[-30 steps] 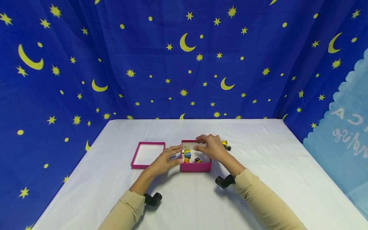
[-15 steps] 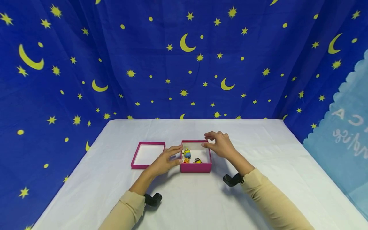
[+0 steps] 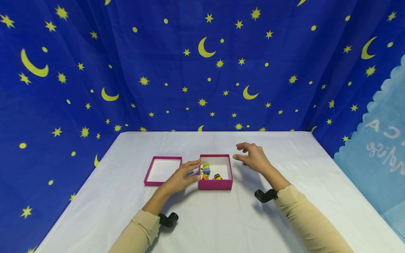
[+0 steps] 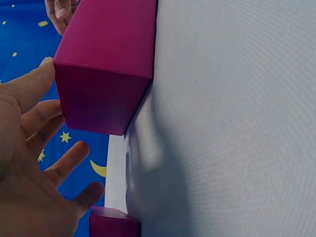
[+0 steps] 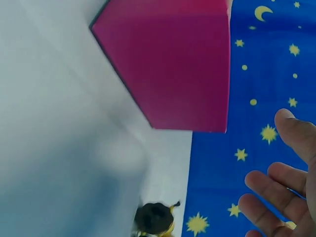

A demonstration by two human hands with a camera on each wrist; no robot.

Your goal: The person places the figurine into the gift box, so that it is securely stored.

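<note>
A magenta box [image 3: 215, 185] with a white inside stands uncovered on the white table. In it, at the left, is a yellow and blue figure [image 3: 206, 169], and near the front wall a yellow figure with dark goggles [image 3: 217, 176]. My left hand [image 3: 181, 178] touches the box's left side with its fingertips and thumb, fingers spread. To the right of the box my right hand [image 3: 255, 159] hangs above the table, fingers relaxed and holding nothing. The right wrist view shows a small dark and yellow figure [image 5: 155, 218] on the table beyond the box [image 5: 173, 69].
Left of the box lies a magenta-rimmed lid [image 3: 152, 182], its white inside up, behind my left hand. A blue curtain [image 3: 177, 116] with yellow stars and moons closes off the back and sides. A light blue cloth [image 3: 379, 158] hangs at the right.
My right hand has moved from over the box out to its right, passing in front of the small figure there. The left hand and the box have stayed in place.
</note>
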